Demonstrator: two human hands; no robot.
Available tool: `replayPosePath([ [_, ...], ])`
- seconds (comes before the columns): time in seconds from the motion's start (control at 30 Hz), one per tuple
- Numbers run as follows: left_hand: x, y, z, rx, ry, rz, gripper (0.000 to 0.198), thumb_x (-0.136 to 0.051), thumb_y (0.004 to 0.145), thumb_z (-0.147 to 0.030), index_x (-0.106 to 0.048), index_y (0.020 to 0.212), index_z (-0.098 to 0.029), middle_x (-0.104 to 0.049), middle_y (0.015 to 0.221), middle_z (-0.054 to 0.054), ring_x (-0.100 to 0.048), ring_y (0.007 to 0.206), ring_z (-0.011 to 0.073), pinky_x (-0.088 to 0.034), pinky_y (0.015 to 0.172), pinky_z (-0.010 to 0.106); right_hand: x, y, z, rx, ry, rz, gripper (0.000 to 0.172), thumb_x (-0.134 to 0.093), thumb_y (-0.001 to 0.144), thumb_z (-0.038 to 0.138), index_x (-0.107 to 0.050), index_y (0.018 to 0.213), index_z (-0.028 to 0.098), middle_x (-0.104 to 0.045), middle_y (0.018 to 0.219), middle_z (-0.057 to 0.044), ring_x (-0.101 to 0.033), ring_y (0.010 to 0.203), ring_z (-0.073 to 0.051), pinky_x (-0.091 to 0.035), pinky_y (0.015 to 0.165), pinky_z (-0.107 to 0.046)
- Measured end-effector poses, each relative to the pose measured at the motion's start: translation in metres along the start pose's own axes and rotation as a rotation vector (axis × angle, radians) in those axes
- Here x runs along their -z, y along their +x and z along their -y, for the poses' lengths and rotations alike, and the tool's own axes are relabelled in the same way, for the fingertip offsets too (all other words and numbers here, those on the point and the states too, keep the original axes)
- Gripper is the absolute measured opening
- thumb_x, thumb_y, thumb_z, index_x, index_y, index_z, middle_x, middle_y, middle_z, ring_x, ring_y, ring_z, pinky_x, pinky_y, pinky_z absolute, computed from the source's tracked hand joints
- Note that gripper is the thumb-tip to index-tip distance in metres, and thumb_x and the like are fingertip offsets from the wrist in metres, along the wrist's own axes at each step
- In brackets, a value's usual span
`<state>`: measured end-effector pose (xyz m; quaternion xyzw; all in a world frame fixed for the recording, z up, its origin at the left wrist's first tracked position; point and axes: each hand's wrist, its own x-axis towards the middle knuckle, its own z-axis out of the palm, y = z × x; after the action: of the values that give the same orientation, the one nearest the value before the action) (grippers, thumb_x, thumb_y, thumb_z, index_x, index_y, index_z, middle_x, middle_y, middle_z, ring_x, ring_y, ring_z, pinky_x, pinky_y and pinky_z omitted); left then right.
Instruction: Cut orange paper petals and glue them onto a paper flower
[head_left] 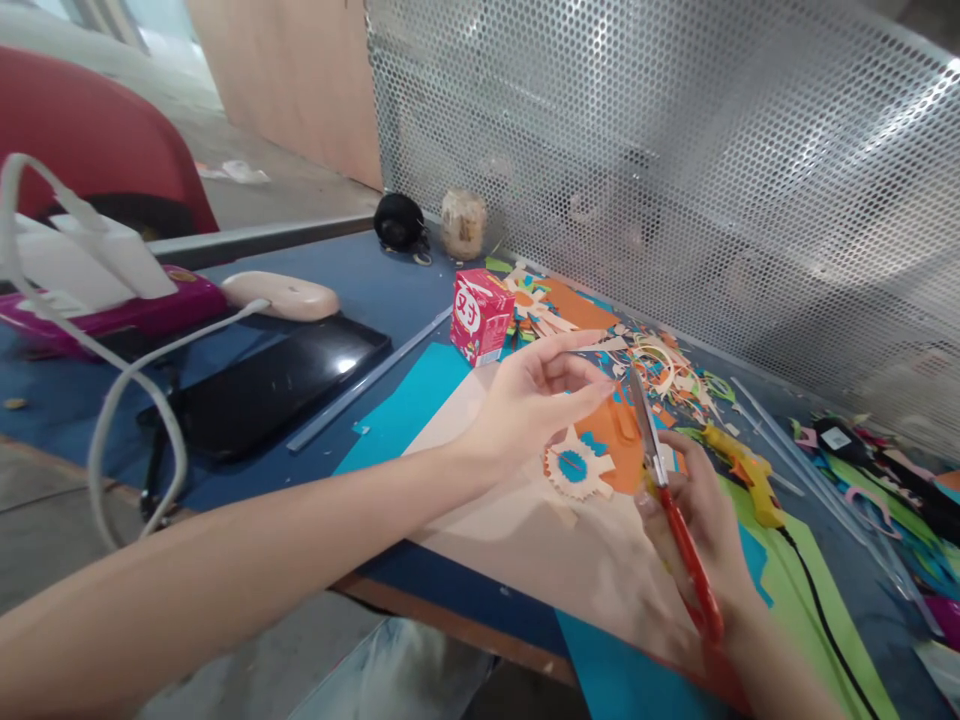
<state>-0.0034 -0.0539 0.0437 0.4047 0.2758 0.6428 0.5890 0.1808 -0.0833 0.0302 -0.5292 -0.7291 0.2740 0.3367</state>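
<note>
My left hand (532,400) is closed in a pinch on a small pale peach paper strip (611,344), whose pointed end sticks out past the fingertips. My right hand (694,510) grips a pair of scissors (686,545) with red handles, the metal blades pointing up and away beside the strip. The blades look nearly closed. Below my hands, a peach paper cutout (600,470) with a toothed ring and a blue centre lies on a large peach sheet (517,535). An orange paper piece (616,425) lies behind it, partly hidden by my left hand.
A pink box (481,315) stands behind my left hand. Paper scraps (664,370) pile up by the perforated metal panel (660,130). To the right lies a yellow glue gun (746,470) with a black cord. A black phone (277,385) and a white cable (97,440) are left.
</note>
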Motion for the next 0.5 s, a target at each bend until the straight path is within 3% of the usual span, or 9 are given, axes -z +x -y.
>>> replayPosePath([
  [0.17,0.005,0.006,0.002,-0.046,0.067,-0.051,0.047,-0.071,0.067,-0.015,-0.058,0.112,-0.012,-0.061,0.069,-0.002,-0.042,0.045,0.001,-0.028,0.035,0.015,0.009,0.017,-0.011,-0.061,-0.152,-0.053,0.045,-0.057,0.077,0.038,-0.04,0.115,0.022,-0.047,0.051,0.01,-0.042,0.043,-0.012,-0.03,0.046,-0.023],
  [0.3,0.008,0.011,0.009,-0.076,0.115,-0.052,0.044,-0.069,0.068,-0.014,-0.059,0.111,-0.014,-0.061,0.07,-0.001,-0.049,0.054,0.0041,-0.034,0.043,0.017,0.015,0.033,-0.029,-0.266,-0.58,-0.083,0.052,-0.053,0.078,0.044,-0.04,0.123,0.019,-0.067,0.078,-0.008,-0.064,0.071,-0.025,-0.041,0.059,-0.031],
  [0.4,0.012,0.016,0.017,-0.102,0.205,-0.06,0.044,-0.068,0.067,-0.013,-0.059,0.11,-0.014,-0.061,0.068,-0.001,-0.054,0.062,0.0073,-0.039,0.051,0.019,0.017,0.039,-0.037,-0.351,-0.72,0.017,0.06,-0.049,0.082,0.043,-0.035,0.129,0.01,-0.068,0.091,-0.019,-0.066,0.083,-0.031,-0.044,0.064,-0.036],
  [0.5,0.015,0.021,0.024,-0.113,0.274,-0.066,0.043,-0.069,0.066,-0.014,-0.058,0.108,-0.013,-0.061,0.066,-0.002,-0.051,0.059,0.0074,-0.039,0.051,0.019,0.022,0.04,-0.038,-0.302,-0.694,0.13,0.065,-0.054,0.079,0.036,-0.032,0.132,0.005,-0.068,0.096,-0.019,-0.066,0.086,-0.028,-0.046,0.068,-0.034],
])
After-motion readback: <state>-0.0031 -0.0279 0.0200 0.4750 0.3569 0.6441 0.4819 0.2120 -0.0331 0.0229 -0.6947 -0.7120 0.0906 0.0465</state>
